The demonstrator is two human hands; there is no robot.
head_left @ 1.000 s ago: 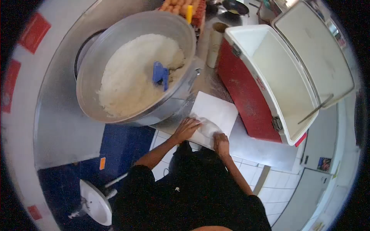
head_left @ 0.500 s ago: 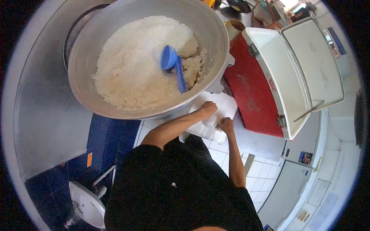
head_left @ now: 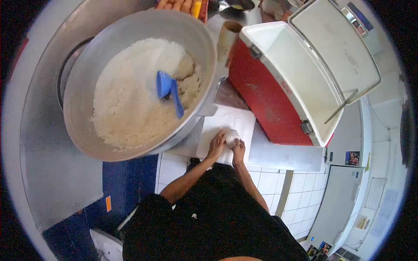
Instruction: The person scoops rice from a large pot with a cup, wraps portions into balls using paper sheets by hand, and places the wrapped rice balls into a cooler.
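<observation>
Between my two hands is a small rounded white bundle (head_left: 231,138), which looks like paper gathered around something; its contents are hidden. My left hand (head_left: 216,146) closes against its left side, and my right hand (head_left: 238,151) grips its lower right. Beneath lie white paper sheets (head_left: 212,123) on the metal counter. Up and to the left stands a big metal pot (head_left: 76,124) of cooked white rice (head_left: 126,98). A blue scoop (head_left: 164,85) rests on the rice, its handle pointing toward me.
Right of the paper stands a red cooler box (head_left: 265,98), its white lid (head_left: 337,48) raised. A brownish cylindrical container (head_left: 227,41) stands behind the pot's right side. At the back is a tray of brown food pieces (head_left: 180,6). A white sink (head_left: 104,243) is at lower left.
The view has shifted, so the pot sits lower and further left. My hands have come together around the white bundle, which now looks rounder and more closed.
</observation>
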